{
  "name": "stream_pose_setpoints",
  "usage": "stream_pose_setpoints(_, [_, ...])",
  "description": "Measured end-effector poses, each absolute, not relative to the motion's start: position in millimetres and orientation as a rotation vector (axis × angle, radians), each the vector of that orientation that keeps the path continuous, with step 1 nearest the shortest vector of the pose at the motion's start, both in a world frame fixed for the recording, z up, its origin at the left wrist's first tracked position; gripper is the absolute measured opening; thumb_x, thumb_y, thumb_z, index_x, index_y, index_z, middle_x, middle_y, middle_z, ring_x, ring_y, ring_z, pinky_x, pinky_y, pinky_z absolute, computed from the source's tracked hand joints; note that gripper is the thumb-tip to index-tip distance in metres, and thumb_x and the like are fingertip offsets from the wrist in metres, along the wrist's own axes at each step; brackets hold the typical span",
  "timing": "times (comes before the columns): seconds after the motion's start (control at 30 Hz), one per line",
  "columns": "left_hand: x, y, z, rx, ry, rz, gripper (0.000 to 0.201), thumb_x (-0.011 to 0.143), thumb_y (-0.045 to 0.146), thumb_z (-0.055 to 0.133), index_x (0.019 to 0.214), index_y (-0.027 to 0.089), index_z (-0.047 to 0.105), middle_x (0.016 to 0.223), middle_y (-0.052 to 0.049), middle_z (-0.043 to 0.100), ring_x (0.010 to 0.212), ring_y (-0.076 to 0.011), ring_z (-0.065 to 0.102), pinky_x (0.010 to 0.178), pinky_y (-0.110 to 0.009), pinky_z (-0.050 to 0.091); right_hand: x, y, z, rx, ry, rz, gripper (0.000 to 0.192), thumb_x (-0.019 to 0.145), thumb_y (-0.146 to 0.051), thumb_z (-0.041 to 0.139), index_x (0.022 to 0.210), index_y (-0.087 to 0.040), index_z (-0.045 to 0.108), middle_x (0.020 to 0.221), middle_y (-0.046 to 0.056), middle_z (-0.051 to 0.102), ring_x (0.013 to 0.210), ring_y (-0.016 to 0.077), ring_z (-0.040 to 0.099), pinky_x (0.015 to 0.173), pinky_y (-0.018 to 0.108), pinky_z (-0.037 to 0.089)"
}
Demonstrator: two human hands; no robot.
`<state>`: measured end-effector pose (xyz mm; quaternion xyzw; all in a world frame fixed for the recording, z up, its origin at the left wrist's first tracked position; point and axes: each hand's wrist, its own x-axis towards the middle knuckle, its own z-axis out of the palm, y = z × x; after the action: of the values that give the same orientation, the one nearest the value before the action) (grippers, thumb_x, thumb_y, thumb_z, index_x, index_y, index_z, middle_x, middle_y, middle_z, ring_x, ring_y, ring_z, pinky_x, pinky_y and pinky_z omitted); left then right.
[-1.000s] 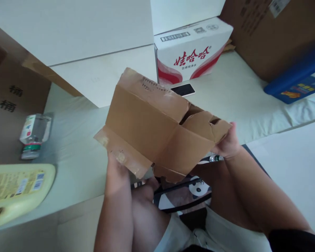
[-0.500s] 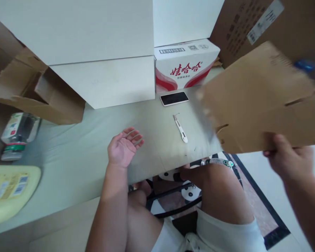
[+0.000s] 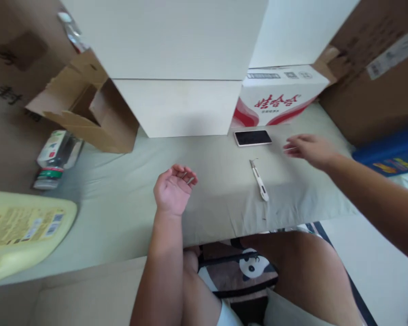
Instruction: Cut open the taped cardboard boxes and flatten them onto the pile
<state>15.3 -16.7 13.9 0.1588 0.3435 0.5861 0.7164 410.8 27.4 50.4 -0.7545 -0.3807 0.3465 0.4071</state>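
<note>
My left hand (image 3: 173, 189) rests palm up on the pale green cloth surface (image 3: 122, 199), fingers loosely curled and holding nothing. Over the cloth to the right, my right hand (image 3: 309, 148) hovers empty with its fingers stretched out. It is just right of a black phone (image 3: 253, 137) lying flat and above a small white utility knife (image 3: 259, 180). The knife lies between my two hands, apart from both.
A white block (image 3: 177, 68) and a red-and-white printed carton (image 3: 279, 97) stand at the back. An open brown box (image 3: 85, 108) and a lying bottle (image 3: 54, 158) are at left, a yellow jug (image 3: 20, 231) near left, big brown cartons (image 3: 377, 68) and a blue box (image 3: 391, 154) at right.
Both hands held a flattened brown cardboard box; my right hand swung it off to the right and let it go. It is out of view now. Both hands are empty.
</note>
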Motion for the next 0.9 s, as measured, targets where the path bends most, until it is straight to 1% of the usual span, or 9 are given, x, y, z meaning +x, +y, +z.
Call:
stream_pose_setpoints(0.17, [-5,-15,9,0.29,0.899,1.537,0.018,0.069,0.032,0.074,0.067,0.019,0.061,0.079,-0.002,0.07,0.06,-0.0087,0.062,0.056,-0.02,0.046,235,68,26,-1.547,-1.745,1.012,0.008,0.09,-0.023,0.067,0.093,-0.018,0.071,0.079,0.005,0.072,0.068,0.0159,0.069,0.069,0.031,0.06])
stream_pose_setpoints(0.2, [-11,-14,6,0.304,0.957,1.579,0.018,0.07,0.032,0.073,0.068,0.019,0.061,0.076,-0.002,0.07,0.056,-0.0078,0.059,0.054,-0.019,0.043,195,81,29,-1.399,-1.962,0.925,0.01,0.089,-0.022,0.066,0.095,-0.017,0.072,0.084,0.006,0.074,0.069,0.0164,0.069,0.072,0.032,0.06])
stream_pose_setpoints(0.27, [-24,-13,3,0.307,1.043,1.639,0.019,0.073,0.034,0.071,0.068,0.018,0.061,0.072,-0.002,0.069,0.052,-0.007,0.056,0.052,-0.02,0.041,114,105,40,-1.098,-2.245,0.687,0.016,0.087,-0.018,0.063,0.099,-0.017,0.074,0.116,0.011,0.074,0.075,0.0159,0.071,0.081,0.036,0.061])
stream_pose_setpoints(0.33, [-39,-13,2,0.281,1.089,1.67,0.02,0.076,0.034,0.067,0.066,0.018,0.06,0.07,-0.003,0.069,0.05,-0.0072,0.055,0.052,-0.02,0.04,39,123,56,-0.955,-2.375,0.539,0.027,0.086,-0.015,0.062,0.11,-0.018,0.074,0.158,0.015,0.05,0.083,0.0148,0.073,0.09,0.038,0.061])
stream_pose_setpoints(0.43, [-59,-13,3,0.207,1.126,1.696,0.021,0.078,0.032,0.059,0.062,0.019,0.056,0.065,-0.003,0.065,0.049,-0.008,0.053,0.052,-0.022,0.039,-42,139,79,-1.019,-2.556,0.39,0.032,0.089,-0.019,0.063,0.119,-0.021,0.074,0.177,0.011,0.017,0.11,0.0247,0.073,0.105,0.046,0.057])
stream_pose_setpoints(0.53, [-71,-11,5,0.149,1.128,1.809,0.02,0.077,0.029,0.056,0.06,0.02,0.05,0.059,0.0,0.057,0.05,-0.0088,0.051,0.052,-0.022,0.038,-72,143,90,-1.103,-2.628,0.246,0.028,0.091,-0.017,0.057,0.111,-0.019,0.076,0.172,0.007,0.034,0.121,0.0344,0.069,0.105,0.054,0.056])
stream_pose_setpoints(0.7, [-73,-11,0,0.093,1.217,2.058,0.02,0.077,0.029,0.054,0.061,0.022,0.043,0.058,0.004,0.044,0.054,-0.0102,0.045,0.055,-0.025,0.036,-28,119,84,-1.013,-2.625,0.17,0.026,0.09,-0.01,0.054,0.101,-0.015,0.077,0.145,0.007,0.067,0.116,0.0305,0.071,0.103,0.046,0.057])
stream_pose_setpoints(0.83, [-82,-21,0,0.149,1.605,2.363,0.007,0.081,0.028,0.05,0.08,0.022,0.052,0.084,-0.001,0.059,0.085,-0.0143,0.06,0.077,-0.027,0.043,66,52,81,-0.889,-2.438,0.227,0.025,0.094,-0.016,0.053,0.082,-0.017,0.076,0.118,0.011,0.079,0.098,0.024,0.077,0.085,0.036,0.062])
stream_pose_setpoints(0.9, [-88,-27,4,0.276,1.618,2.394,0.016,0.086,0.035,0.049,0.094,0.024,0.056,0.106,-0.003,0.066,0.106,-0.0173,0.062,0.088,-0.031,0.046,120,3,81,-0.811,-2.317,0.341,0.026,0.094,-0.02,0.056,0.075,-0.022,0.074,0.101,0.008,0.081,0.088,0.0228,0.078,0.074,0.035,0.063])
